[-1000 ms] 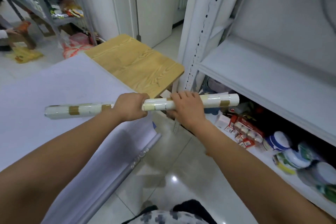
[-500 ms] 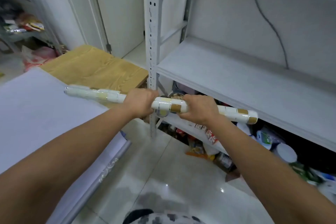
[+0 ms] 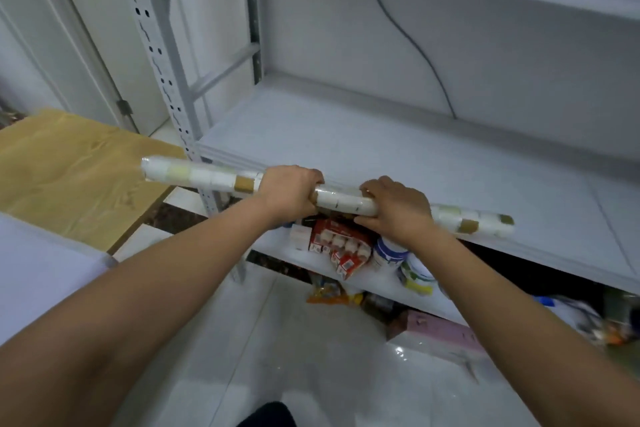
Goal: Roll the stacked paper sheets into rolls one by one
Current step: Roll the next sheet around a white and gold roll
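A long paper roll [image 3: 343, 203], white with tan and pale yellow squares, is held crosswise in both hands. My left hand [image 3: 289, 192] grips it left of the middle and my right hand [image 3: 394, 211] grips it right of the middle. The roll hangs at the front edge of a white metal shelf [image 3: 363, 149], its right end over the shelf board. A corner of the stacked white sheets [image 3: 38, 274] shows at the left edge.
A wooden tabletop [image 3: 69, 177] lies at the left, beside the shelf's perforated upright post [image 3: 162, 73]. Red boxes [image 3: 341, 246] and tins [image 3: 412, 267] fill the lower shelf. A pink box [image 3: 440, 336] sits on the glossy tiled floor.
Both hands have carried the roll away from the stacked sheets, to the right, up to the white shelf. The view has turned right with them.
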